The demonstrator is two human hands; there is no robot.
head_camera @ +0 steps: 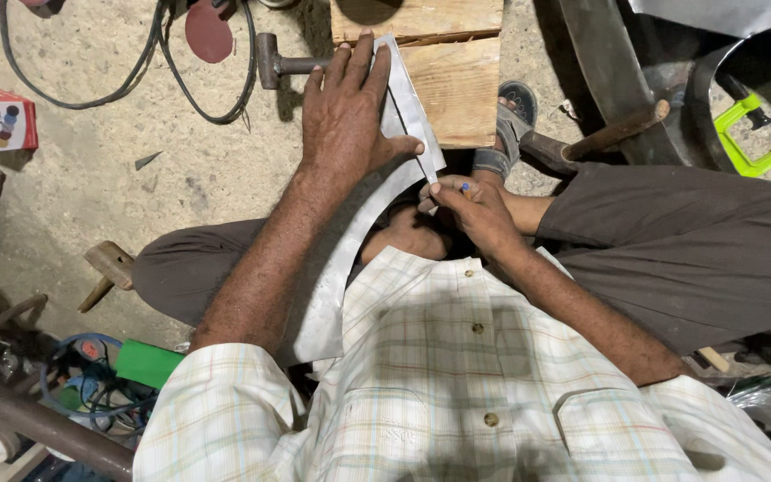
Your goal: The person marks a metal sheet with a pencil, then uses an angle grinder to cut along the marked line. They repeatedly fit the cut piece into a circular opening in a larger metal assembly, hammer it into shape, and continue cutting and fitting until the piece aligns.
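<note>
Sheet metal being marked on a wooden block.
Left hand (347, 112), fingers spread flat, pins the curved metal strip (350, 241); right hand (470, 210) at four o'clock pinches a blue-tipped marker (462, 188) at its edge; steadiness seems needed.

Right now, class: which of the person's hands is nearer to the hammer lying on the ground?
The left. The left hand lies flat on the curved metal sheet, beside the hammer. The right hand, holding a blue-tipped pen, is farther back near the sheet's edge.
</note>
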